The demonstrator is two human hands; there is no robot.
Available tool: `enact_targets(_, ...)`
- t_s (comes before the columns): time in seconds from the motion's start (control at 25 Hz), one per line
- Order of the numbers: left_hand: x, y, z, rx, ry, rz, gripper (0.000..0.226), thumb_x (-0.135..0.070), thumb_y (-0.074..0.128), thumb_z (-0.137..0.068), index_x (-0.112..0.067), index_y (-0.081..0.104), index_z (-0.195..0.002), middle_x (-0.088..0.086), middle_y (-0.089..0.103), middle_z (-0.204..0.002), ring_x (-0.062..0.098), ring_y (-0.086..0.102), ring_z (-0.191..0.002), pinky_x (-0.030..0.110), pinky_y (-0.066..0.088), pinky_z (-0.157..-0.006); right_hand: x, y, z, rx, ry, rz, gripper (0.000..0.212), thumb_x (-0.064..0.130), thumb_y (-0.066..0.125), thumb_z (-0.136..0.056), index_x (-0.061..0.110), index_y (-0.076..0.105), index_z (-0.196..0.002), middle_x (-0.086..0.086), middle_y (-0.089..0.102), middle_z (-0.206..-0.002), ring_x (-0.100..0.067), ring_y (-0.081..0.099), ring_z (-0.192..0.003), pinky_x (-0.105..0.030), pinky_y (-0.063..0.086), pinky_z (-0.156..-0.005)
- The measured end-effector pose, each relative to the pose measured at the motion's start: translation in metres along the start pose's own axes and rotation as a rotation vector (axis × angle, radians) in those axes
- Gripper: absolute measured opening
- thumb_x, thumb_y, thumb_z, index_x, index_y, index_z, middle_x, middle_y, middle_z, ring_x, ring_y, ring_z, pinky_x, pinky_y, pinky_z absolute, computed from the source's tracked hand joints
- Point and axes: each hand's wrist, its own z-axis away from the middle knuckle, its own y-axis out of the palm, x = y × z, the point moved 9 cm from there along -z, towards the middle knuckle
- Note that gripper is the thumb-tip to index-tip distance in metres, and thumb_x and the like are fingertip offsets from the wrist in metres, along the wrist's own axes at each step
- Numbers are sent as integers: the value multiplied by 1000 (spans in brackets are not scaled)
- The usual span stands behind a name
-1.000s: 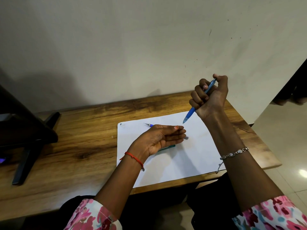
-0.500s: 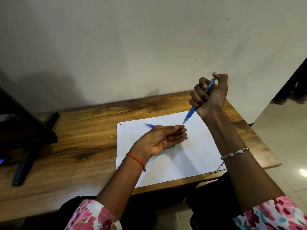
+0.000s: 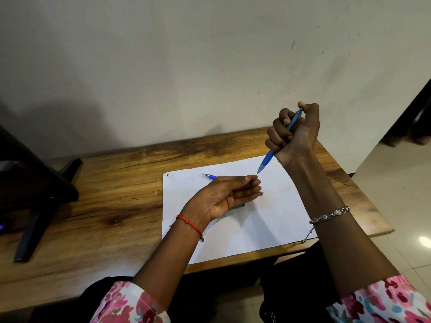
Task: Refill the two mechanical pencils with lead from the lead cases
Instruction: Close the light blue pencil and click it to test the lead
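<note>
My right hand (image 3: 294,134) is raised above the white paper sheet (image 3: 268,220) and grips a light blue mechanical pencil (image 3: 268,159) in a fist, tip slanting down to the left, thumb on its top end. My left hand (image 3: 227,197) rests palm up and flat on the sheet, fingers together, just below that tip. A second blue mechanical pencil (image 3: 208,176) lies on the sheet behind my left hand, mostly hidden; its metal end (image 3: 260,193) shows past my fingertips. A teal object (image 3: 239,207), perhaps a lead case, peeks from under my left hand.
The sheet lies on a wooden table (image 3: 105,194) set against a pale wall. A dark stand (image 3: 35,194) occupies the table's left end. The table's right edge borders a tiled floor (image 3: 401,194).
Almost nothing differs. My right hand keeps its grip on the raised pencil and my left hand stays palm up beneath the tip.
</note>
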Motion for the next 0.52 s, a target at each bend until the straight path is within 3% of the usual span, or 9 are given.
enact_targets(0.52, 1, -1, -1, 0, 9, 6, 14, -2, 52, -88, 1, 65, -84, 8, 73, -69, 17, 71, -64, 28, 58, -69, 0, 0, 1, 2, 9, 26, 54, 47, 32, -92, 15, 37, -49, 7, 23, -33, -6, 17, -31, -13, 13, -38)
